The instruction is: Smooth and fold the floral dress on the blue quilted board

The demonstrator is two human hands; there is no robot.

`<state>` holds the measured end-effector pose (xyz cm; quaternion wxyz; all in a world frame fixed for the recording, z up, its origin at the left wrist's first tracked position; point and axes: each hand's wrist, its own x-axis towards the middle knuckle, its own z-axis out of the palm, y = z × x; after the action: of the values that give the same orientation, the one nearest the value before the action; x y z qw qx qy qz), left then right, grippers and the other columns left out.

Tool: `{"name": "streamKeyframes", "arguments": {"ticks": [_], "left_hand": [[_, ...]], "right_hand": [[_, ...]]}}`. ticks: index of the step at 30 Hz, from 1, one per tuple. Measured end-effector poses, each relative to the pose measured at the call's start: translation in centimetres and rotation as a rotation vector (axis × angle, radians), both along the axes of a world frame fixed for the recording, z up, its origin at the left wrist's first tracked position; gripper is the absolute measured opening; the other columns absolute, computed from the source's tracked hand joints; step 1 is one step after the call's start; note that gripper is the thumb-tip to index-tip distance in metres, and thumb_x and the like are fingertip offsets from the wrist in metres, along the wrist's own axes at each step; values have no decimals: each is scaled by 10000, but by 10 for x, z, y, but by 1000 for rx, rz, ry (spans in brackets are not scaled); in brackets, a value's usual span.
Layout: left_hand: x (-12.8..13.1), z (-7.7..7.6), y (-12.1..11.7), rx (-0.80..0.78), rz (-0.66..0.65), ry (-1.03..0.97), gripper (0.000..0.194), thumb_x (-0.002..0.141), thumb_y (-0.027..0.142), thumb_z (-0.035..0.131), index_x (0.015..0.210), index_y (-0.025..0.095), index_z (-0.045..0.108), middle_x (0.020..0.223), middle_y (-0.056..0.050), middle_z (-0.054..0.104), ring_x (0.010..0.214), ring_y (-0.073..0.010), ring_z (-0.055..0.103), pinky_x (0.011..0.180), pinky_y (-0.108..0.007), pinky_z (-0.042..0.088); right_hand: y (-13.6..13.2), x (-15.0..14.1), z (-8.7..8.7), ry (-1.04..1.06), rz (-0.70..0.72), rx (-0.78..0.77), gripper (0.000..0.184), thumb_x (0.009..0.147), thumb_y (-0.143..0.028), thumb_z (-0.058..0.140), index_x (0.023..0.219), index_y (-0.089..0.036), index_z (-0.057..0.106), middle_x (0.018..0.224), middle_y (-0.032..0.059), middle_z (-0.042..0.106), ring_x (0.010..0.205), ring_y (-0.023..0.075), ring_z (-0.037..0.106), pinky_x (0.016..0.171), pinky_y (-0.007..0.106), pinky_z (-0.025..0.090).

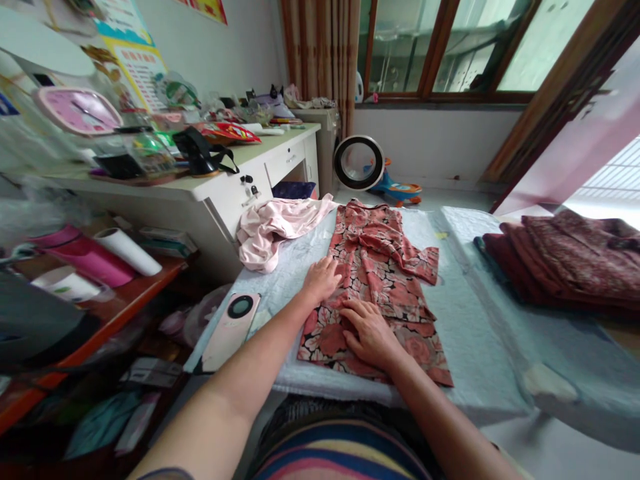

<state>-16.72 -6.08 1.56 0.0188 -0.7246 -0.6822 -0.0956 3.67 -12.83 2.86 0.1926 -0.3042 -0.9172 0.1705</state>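
Observation:
A red floral shirt [417, 343] with black and beige patterning lies spread on the pale blue cloth-covered table [470, 360], partly folded over itself. One short sleeve sticks out to the right. My left hand [323, 279] rests at the garment's left edge, fingers stretched forward. Lower down, my right hand [370, 330] lies flat on the fabric with its fingers apart. Neither hand grips anything that shows. Beyond my left hand is a crumpled pale pink cloth [273, 230].
A pink phone [231, 330] lies by the table's left edge. Folded dark red clothes [575, 260] are stacked at the right. A cluttered desk [225, 193] stands at the back left, near a round white-and-black ring-shaped object [340, 163] on the floor. A red shelf [125, 297] holds bottles.

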Motion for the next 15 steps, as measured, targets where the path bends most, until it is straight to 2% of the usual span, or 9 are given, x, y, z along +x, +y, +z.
{"name": "streamKeyframes", "arguments": {"ticks": [2, 6, 15], "left_hand": [[-1, -8, 1, 17, 18, 4, 486, 984, 385, 451, 1413, 158, 481, 1535, -138, 433, 1407, -278, 410, 1142, -465, 358], [-2, -18, -11, 79, 12, 30, 477, 992, 403, 423, 1413, 190, 492, 1526, -118, 449, 1393, -280, 423, 1138, -479, 360], [0, -14, -53, 114, -18, 48, 423, 981, 327, 444, 1383, 212, 513, 1532, -101, 440, 1367, -272, 443, 1101, -462, 401]], "right_hand": [[0, 0, 0, -3, -2, -4, 413, 837, -215, 593, 1250, -206, 605, 1362, 89, 568, 1264, 244, 480, 1098, 428, 338], [1, 0, 0, -1, 3, -6, 400, 840, -209, 586, 1239, -209, 610, 1361, 89, 570, 1262, 250, 485, 1095, 439, 340], [2, 0, -4, -4, 14, 11, 389, 858, -223, 575, 1244, -202, 611, 1363, 100, 570, 1264, 252, 490, 1094, 443, 348]]}}
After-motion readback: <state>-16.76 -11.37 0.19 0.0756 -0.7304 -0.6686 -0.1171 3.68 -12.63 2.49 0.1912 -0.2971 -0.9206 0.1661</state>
